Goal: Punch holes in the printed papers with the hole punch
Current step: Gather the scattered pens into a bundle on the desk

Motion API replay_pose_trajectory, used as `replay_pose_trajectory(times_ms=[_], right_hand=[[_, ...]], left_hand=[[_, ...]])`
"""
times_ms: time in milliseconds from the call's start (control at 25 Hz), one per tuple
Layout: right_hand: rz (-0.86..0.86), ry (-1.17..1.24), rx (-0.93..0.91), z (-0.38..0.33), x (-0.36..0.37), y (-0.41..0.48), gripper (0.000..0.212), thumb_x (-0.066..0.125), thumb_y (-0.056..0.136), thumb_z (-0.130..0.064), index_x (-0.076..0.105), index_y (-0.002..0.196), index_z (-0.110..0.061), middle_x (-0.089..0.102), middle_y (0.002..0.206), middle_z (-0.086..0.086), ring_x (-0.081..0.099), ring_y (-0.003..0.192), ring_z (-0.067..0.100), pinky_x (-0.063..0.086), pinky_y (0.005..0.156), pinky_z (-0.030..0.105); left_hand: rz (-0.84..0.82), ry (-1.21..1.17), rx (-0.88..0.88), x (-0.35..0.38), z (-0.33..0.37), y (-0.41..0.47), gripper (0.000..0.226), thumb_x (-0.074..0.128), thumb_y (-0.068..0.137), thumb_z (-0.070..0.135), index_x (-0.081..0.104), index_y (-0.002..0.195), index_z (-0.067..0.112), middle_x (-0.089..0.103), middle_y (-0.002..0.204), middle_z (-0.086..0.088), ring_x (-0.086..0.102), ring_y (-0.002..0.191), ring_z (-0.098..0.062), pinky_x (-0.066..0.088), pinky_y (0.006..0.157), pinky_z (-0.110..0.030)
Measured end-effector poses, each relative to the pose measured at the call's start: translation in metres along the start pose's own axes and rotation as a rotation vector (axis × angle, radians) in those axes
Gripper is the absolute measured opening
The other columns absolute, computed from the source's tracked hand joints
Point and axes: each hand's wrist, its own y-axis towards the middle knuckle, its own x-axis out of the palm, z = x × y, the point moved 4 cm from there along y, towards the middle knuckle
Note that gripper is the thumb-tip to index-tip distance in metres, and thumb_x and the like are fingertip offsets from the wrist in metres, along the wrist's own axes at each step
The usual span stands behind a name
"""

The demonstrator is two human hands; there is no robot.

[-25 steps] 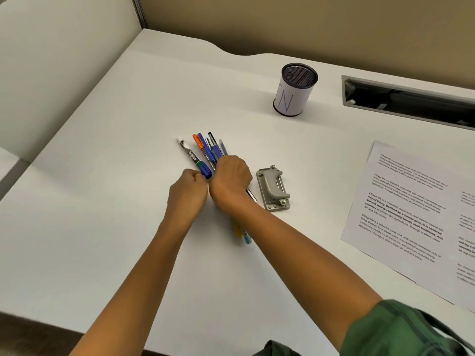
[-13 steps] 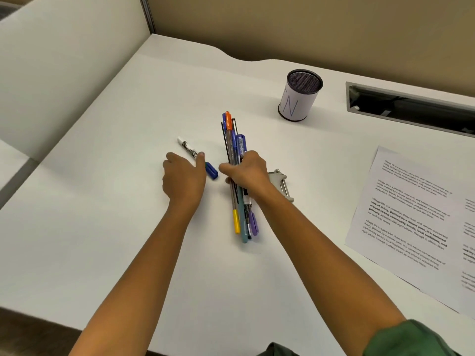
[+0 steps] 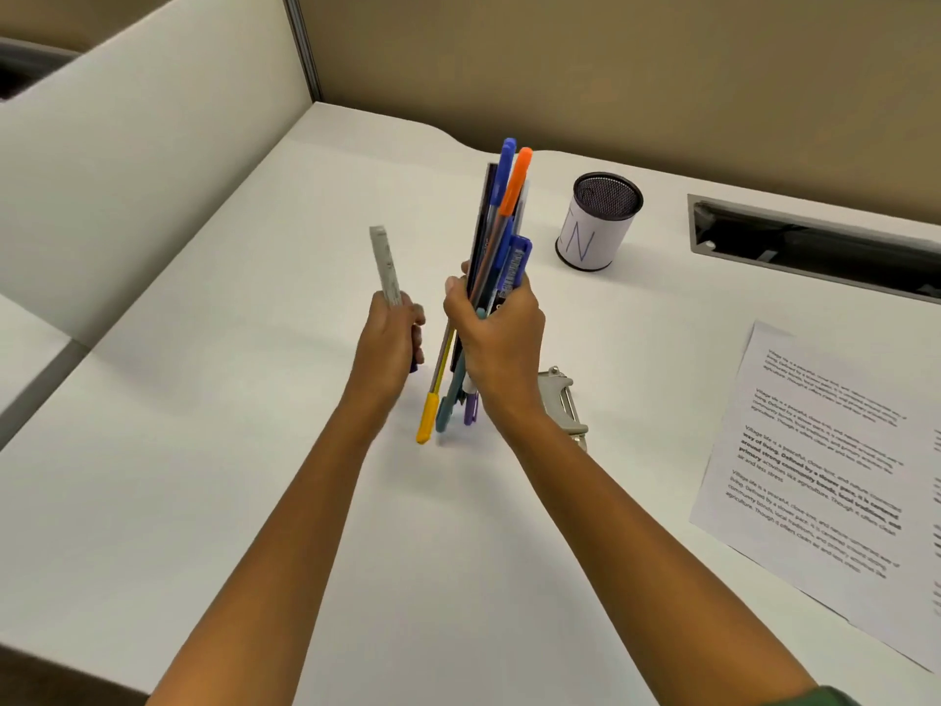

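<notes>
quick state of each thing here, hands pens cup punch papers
left hand: grips a single marker, held upright
right hand: grips a bundle of pens, upright
pen cup: upright on the desk, nothing sticking out
hole punch: on the desk, untouched, partly hidden
printed papers: flat on the desk, untouched

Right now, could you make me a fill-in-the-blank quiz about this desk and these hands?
The right hand grips a bundle of ____.
The left hand holds just ____ marker.
The mesh pen cup bears the letter ____.
The printed papers lie to the ____ of the hole punch.
Missing words: pens, one, N, right.
</notes>
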Motion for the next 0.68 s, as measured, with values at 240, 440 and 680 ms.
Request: replay_pose_trajectory(times_ms=[240,440,680], right_hand=[[0.044,0.067,-0.213,-0.007,0.004,-0.013,0.029,0.069,0.084,-0.016,0.058,0.104,0.001,0.066,0.081,0.004,0.063,0.073,0.007,0.047,0.067,0.005],[-0.007,0.134,-0.198,0.000,-0.002,-0.016,0.031,0.073,0.081,-0.015,0.057,0.104,-0.001,0.067,0.081,0.003,0.064,0.074,0.008,0.050,0.069,0.009],[-0.022,0.052,-0.265,0.012,0.001,-0.025,0.040,0.072,0.079,-0.030,0.057,0.108,-0.007,0.069,0.084,0.012,0.067,0.072,0.018,0.056,0.068,0.023]], left_hand=[[-0.304,0.078,0.391,0.006,-0.012,-0.025,0.083,0.061,0.075,0.061,0.032,0.130,0.006,0.052,0.122,-0.004,0.058,0.111,-0.011,0.053,0.089,-0.027],[-0.335,0.225,0.351,-0.003,-0.024,-0.014,0.086,0.082,0.065,0.038,0.030,0.132,0.026,0.055,0.128,0.011,0.054,0.122,-0.012,0.049,0.100,-0.037],[-0.115,0.345,0.357,0.020,-0.024,-0.025,0.051,0.068,0.082,0.032,0.044,0.124,0.017,0.053,0.088,0.030,0.058,0.076,0.020,0.043,0.060,0.002]])
